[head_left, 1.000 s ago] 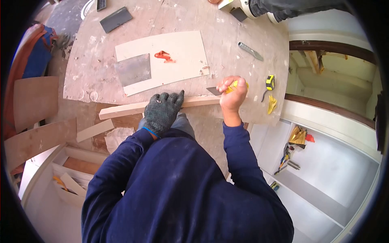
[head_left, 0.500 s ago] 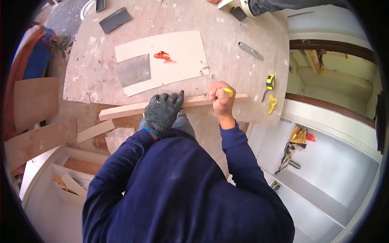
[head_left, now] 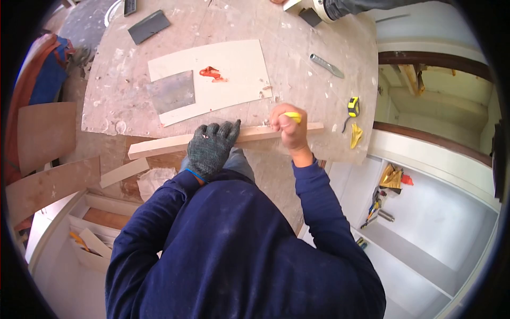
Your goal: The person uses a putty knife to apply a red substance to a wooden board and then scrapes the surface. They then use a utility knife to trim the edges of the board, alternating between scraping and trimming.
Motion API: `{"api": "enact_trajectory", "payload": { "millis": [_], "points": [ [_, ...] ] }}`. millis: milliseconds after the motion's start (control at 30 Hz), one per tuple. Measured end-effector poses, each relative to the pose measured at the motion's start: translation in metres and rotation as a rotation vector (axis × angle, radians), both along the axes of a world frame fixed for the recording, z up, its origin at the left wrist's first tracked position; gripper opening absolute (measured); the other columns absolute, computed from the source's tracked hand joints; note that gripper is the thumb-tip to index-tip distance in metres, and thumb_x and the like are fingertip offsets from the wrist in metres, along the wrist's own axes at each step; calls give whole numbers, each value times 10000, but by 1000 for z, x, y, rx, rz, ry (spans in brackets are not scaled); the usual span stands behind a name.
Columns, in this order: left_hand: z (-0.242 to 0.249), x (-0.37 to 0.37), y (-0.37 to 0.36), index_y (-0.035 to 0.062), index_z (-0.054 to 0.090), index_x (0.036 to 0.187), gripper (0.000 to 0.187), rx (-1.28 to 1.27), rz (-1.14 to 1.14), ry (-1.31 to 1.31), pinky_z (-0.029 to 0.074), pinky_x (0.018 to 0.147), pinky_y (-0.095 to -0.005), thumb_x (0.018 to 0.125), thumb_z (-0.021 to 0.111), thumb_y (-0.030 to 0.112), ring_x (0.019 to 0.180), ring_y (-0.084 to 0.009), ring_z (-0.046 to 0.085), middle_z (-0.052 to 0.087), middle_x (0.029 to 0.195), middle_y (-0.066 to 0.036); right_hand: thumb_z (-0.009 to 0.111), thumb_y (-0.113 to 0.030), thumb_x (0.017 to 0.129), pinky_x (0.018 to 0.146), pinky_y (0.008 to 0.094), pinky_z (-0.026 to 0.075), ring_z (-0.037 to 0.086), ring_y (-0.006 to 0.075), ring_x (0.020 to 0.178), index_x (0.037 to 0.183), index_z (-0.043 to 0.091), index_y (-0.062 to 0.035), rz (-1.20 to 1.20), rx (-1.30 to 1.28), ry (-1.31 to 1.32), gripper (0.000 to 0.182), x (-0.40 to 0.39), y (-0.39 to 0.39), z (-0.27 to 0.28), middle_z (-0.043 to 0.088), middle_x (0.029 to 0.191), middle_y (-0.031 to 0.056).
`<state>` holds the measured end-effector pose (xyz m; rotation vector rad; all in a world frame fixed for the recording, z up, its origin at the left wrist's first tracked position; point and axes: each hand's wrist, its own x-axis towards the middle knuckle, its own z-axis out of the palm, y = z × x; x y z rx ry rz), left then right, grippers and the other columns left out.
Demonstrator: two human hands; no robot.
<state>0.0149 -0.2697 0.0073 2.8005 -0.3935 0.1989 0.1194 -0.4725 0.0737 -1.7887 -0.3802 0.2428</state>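
A long, narrow strip of pale wood (head_left: 162,147) lies along the near edge of the table. My left hand (head_left: 211,151), in a dark knitted glove, is wrapped over the strip left of its middle. Bare and closed in a fist, my right hand (head_left: 288,126) is over the strip's right part, gripping a yellow-handled tool (head_left: 292,115). The fist hides most of this tool, so its kind does not show. Small chips or shavings lie by the strip, just left of the fist.
On the table (head_left: 223,24) are a thin pale board (head_left: 239,64) with a red smear, a grey metal plate (head_left: 172,93), a utility knife (head_left: 326,65), a tape measure (head_left: 354,107) and a dark block (head_left: 149,27). Another person's sleeve (head_left: 377,6) shows at the top. White cabinets (head_left: 425,212) stand right.
My right fist has shifted slightly up and left, the yellow handle tilting with it, and my right forearm has swung a little outward. My left hand stays on the wooden strip.
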Motion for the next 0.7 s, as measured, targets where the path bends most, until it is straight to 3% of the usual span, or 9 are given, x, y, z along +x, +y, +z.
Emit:
{"api": "enact_trajectory", "payload": {
  "millis": [100,167,233,300,400,500,600,700],
  "points": [
    [-2,1,-1,194,584,1345,531,-32,2,11,496,864,-405,816,626,209,989,-202,622,651,1138,2,638,-412,850,535,299,388,529,154,573,669,549,-26,62,220,-28,436,-2,5,25,532,620,36],
    [-3,0,-1,192,581,1348,534,-5,-5,-24,491,873,-408,816,631,211,990,-201,623,650,1148,2,636,-465,856,543,301,396,534,166,574,675,551,-29,81,224,-40,480,-7,2,18,533,620,36],
    [3,-1,0,189,580,1349,540,-17,-9,-1,489,879,-412,813,638,217,990,-204,624,652,1149,-3,634,-481,873,543,285,396,525,152,570,666,550,-34,-17,-190,-205,499,-14,-3,-13,531,616,44],
    [4,5,1,186,578,1351,547,-23,5,6,487,886,-416,809,646,223,989,-207,625,653,1151,-9,621,-518,897,541,289,410,502,151,560,697,548,-46,74,-79,-137,518,0,-9,-13,522,616,45],
    [8,4,-1,177,560,1370,574,-30,-29,60,474,920,-426,810,668,246,1059,-224,607,640,1189,-32,646,-422,881,564,293,414,531,155,598,698,563,-41,-108,121,33,431,7,-16,-8,545,638,37],
    [19,-9,0,171,535,1396,605,-133,-42,48,448,961,-441,816,683,259,1149,-247,571,616,1238,-51,570,-518,975,625,309,481,563,169,617,804,548,-53,-505,366,-23,496,19,-34,-2,561,670,53],
    [20,-14,-1,163,522,1410,612,-163,-79,69,425,984,-454,830,691,265,1207,-260,538,595,1281,-50,566,-555,972,635,397,508,561,211,624,870,514,-64,-843,506,81,505,36,-76,3,533,707,57],
    [14,-13,-3,167,532,1405,608,-53,-114,133,410,993,-465,829,706,256,1201,-261,543,592,1292,-45,571,-618,940,608,394,466,490,215,600,882,478,-93,-1077,679,194,536,36,-126,-5,494,710,30]
  ]
}}
